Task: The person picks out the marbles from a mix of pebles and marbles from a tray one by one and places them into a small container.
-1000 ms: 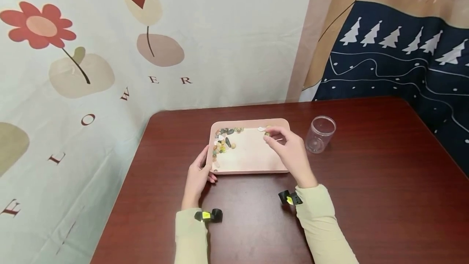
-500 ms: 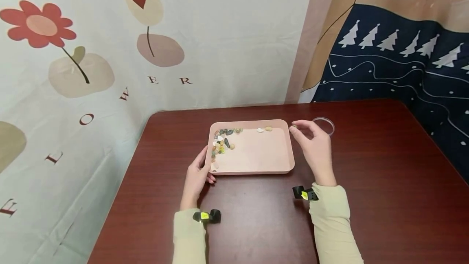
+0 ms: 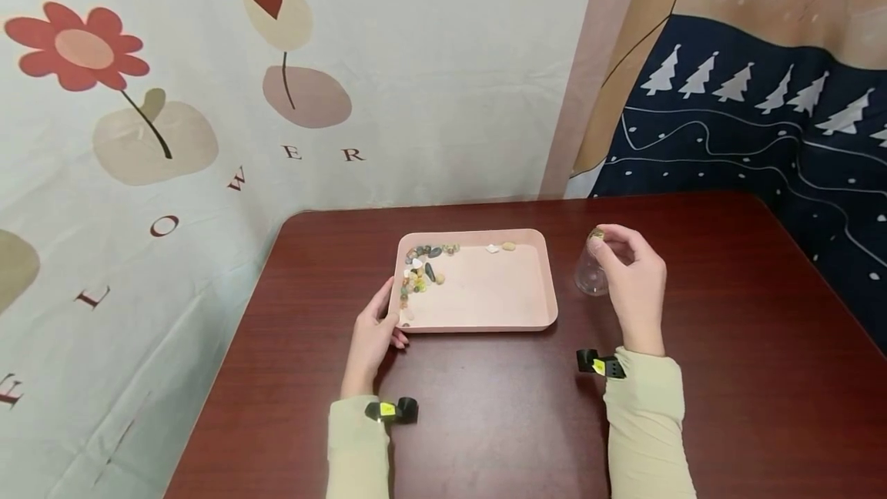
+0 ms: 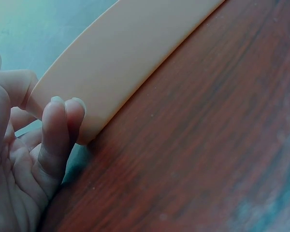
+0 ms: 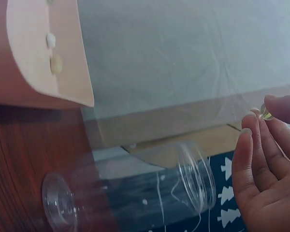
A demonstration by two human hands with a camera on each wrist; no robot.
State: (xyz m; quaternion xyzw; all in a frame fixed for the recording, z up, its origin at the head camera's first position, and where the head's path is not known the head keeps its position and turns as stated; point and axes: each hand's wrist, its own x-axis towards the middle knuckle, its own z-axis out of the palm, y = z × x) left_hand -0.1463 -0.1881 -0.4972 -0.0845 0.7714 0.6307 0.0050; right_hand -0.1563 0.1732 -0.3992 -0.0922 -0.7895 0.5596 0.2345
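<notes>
- Surface [image 3: 485, 422], dark reddish wood
- Left hand [image 3: 370, 341] curled round the near left corner of the pink tray [image 3: 492, 295]
- Right hand [image 3: 636, 283] pinching a glossy yellow-green stone [image 5: 267, 114] near the mouth of the upright clear jar [image 3: 590, 280]
- Mixed stones [image 3: 418, 281] along the tray's left side (white and tan ones [image 3: 509, 246] lie by its far wall)
- Flower-printed cloth [image 3: 450, 114] behind

tray [image 3: 492, 291] at left hand [image 3: 370, 339]: pale pink; pebbles [image 3: 417, 281] inside: grey, white, yellow, amber; piece [image 5: 266, 114] in right hand [image 3: 634, 283]: yellow-green; jar [image 5: 135, 191] beside it: colourless; tabletop [image 3: 485, 422] under both: red-brown, dark-grained; cloth [image 3: 734, 129] beyond right hand: navy, white trees
</notes>
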